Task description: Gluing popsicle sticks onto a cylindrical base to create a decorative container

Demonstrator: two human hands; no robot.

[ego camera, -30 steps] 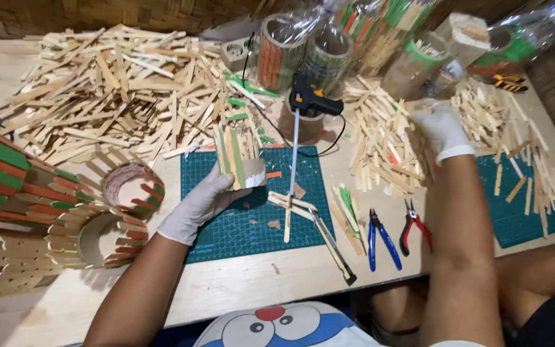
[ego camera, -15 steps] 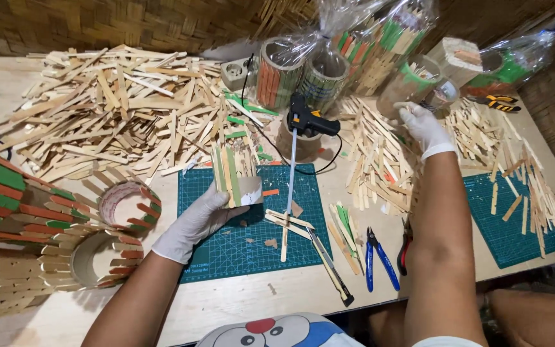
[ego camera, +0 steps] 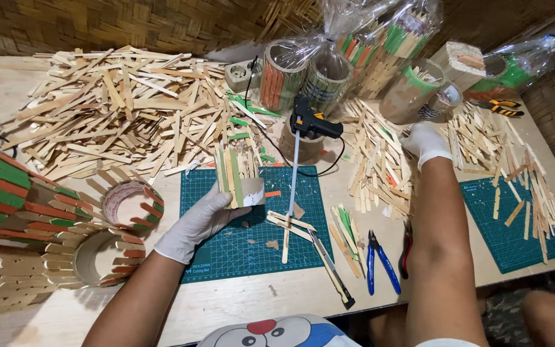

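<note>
Centrally, over green cutting mat (ego camera: 252,247): gloved left hand (ego camera: 202,217) gripping cardboard tube (ego camera: 242,186) partly clad in upright sticks. Right of centre, gloved right hand (ego camera: 424,141) resting on loose stick pile (ego camera: 377,164), fingers curled; grasp unclear. Black glue gun (ego camera: 313,123) between, above.

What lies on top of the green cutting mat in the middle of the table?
On the green cutting mat lie loose wooden sticks, cardboard scraps and a clear glue stick. The gloved left hand covers part.

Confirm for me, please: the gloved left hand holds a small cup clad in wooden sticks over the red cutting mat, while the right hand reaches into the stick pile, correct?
Not quite: the head view shows the cutting mat is green, not red. The left hand does hold the stick-clad cup over it, and the right hand reaches into the stick pile.
</note>
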